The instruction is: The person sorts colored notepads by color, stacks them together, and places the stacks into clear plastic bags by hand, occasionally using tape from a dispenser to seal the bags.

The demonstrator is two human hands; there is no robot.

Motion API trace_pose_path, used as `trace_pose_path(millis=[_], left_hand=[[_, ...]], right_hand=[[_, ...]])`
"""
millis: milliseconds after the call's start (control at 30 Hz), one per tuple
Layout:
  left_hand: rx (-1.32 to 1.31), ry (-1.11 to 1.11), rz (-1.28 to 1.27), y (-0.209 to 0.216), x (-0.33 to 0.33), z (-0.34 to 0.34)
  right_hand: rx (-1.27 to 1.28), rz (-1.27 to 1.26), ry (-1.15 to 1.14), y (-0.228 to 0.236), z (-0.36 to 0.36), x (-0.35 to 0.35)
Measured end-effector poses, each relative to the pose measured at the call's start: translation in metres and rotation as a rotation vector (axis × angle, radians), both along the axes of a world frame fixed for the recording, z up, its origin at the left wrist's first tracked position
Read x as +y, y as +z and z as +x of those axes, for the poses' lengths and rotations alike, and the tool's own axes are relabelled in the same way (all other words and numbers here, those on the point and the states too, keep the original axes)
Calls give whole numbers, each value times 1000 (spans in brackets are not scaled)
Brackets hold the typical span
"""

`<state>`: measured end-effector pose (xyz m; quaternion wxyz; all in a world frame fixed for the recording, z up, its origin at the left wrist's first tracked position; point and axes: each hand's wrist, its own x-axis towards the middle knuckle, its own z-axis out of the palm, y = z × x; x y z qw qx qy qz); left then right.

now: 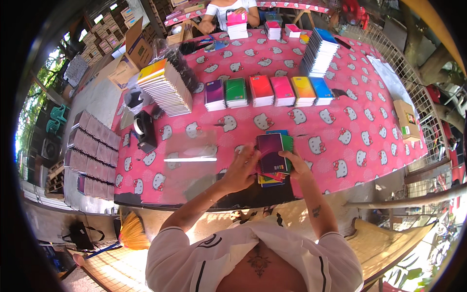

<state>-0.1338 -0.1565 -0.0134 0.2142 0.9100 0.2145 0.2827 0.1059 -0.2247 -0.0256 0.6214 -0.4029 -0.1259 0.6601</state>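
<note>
A small spiral notebook with a dark purple cover (271,152) lies on top of a fanned set at the near edge of the table. A green notebook (288,143) sticks out on its right, a blue one (278,132) at the far side. Red and yellow covers (272,179) show below. My right hand (297,165) grips the set at its right side, thumb on the purple cover. Beside the spiral edge, my left hand (241,169) has its fingers stretched out, the tips at the purple notebook. Left of it lies a clear plastic sheet (189,151).
Several low notebook stacks (261,87) stand in a row ahead, between a tall yellow-topped stack (165,87) and a tall blue-topped one (319,52). A black tape dispenser (144,130) sits at left, near wrapped bundles (92,155). Another person (231,12) handles pink notebooks across the table.
</note>
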Motion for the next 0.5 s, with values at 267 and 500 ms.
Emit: trace_pose_path(millis=[267, 500], left_hand=[[-309, -202, -614, -4, -7, -47], [-521, -239, -1055, -69, -13, -39]], right_hand=[[-730, 554, -151, 23, -69, -47], [-563, 465, -199, -34, -124, -48]])
